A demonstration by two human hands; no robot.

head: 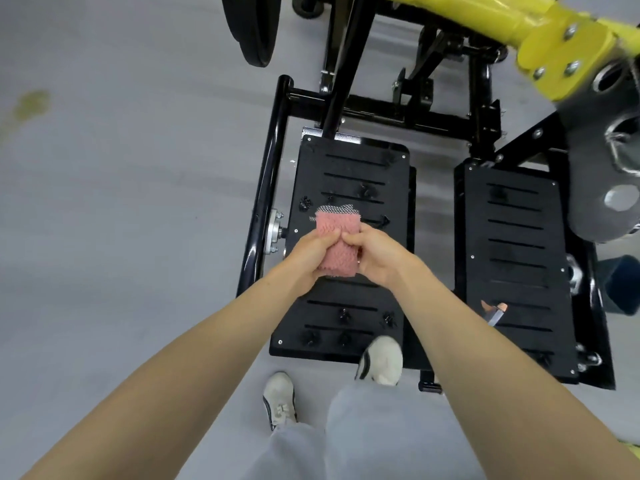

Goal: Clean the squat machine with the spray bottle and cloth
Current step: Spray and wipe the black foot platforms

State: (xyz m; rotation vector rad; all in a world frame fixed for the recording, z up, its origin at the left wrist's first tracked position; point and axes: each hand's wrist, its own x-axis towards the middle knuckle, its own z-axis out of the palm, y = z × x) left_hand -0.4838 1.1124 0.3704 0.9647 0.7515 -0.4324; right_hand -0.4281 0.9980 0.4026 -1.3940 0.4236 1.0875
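I hold a folded pink cloth (337,242) with a grey edge between both hands, above the left black footplate (349,174) of the squat machine. My left hand (308,258) grips the cloth's left side and my right hand (377,256) pinches its right side. The right footplate (516,244) lies beside it, with a small orange and white object (495,311) on it, partly hidden by my right forearm. I cannot tell whether that object is the spray bottle.
The black frame tube (266,181) runs along the left footplate. A yellow arm (519,26) with a grey bracket (602,150) overhangs the top right. A black pad (249,29) hangs at top centre. My shoes (381,358) stand at the footplate's near edge on grey floor (121,202).
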